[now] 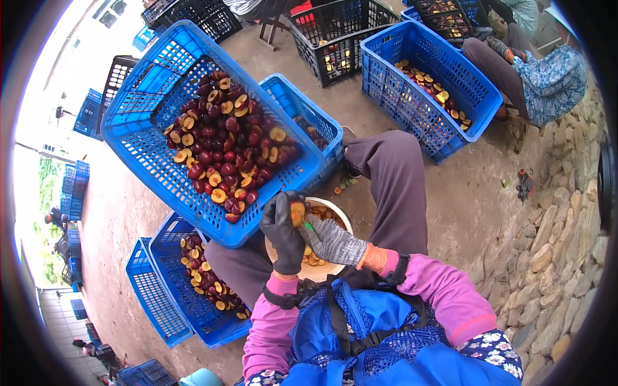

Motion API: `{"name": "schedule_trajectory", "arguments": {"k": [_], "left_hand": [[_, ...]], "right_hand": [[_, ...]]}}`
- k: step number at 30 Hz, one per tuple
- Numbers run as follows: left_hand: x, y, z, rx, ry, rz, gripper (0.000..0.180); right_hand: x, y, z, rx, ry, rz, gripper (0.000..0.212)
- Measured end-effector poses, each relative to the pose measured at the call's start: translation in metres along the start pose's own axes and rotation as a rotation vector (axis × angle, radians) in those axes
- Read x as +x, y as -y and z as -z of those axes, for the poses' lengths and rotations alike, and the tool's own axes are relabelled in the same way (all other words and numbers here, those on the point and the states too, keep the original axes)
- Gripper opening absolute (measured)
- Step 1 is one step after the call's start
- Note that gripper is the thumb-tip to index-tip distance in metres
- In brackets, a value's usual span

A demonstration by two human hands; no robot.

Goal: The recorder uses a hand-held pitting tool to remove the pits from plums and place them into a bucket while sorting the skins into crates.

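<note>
My left hand (pixel 283 233), in a black glove, is closed round a cut plum (pixel 297 213) whose orange flesh faces me. Against that plum works my right hand (pixel 336 242), in a grey knitted glove; its fingers are closed on a small green-ended tool (pixel 309 226), mostly hidden, so its kind is unclear. Below both hands, between my knees, stands a white bucket (pixel 346 222) with orange pieces inside. Just beyond my left hand, a tilted blue crate (pixel 212 225) holds many dark red plums (pixel 225 145), whole and halved.
Another blue crate (pixel 302 96) sits under the tilted one. More halved plums lie in a blue crate (pixel 219 338) at lower left. Ahead right are a blue crate (pixel 412 122), a black crate (pixel 328 58) and a seated person (pixel 547 83). A stone wall (pixel 547 257) runs along the right.
</note>
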State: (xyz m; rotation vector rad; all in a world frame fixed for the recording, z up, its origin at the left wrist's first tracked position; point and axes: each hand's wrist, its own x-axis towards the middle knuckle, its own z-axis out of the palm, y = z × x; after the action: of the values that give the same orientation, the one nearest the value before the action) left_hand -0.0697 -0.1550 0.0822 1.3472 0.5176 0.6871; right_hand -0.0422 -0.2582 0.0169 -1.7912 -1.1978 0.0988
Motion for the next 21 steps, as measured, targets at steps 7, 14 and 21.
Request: {"name": "schedule_trajectory", "arguments": {"k": [7,14,21], "left_hand": [[0.012,-0.003,-0.003,0.025,0.108,0.02,0.025],[0.027,-0.009,-0.007,-0.124,0.351,0.095,0.016],[0.034,0.004,0.001,-0.056,0.548,0.144,0.025]], "right_hand": [[0.007,0.005,0.02,-0.126,0.156,0.035,0.027],[-0.019,-0.025,-0.004,-1.015,0.21,0.484,0.038],[-0.01,-0.014,0.02,-0.252,0.262,0.365,0.036]]}}
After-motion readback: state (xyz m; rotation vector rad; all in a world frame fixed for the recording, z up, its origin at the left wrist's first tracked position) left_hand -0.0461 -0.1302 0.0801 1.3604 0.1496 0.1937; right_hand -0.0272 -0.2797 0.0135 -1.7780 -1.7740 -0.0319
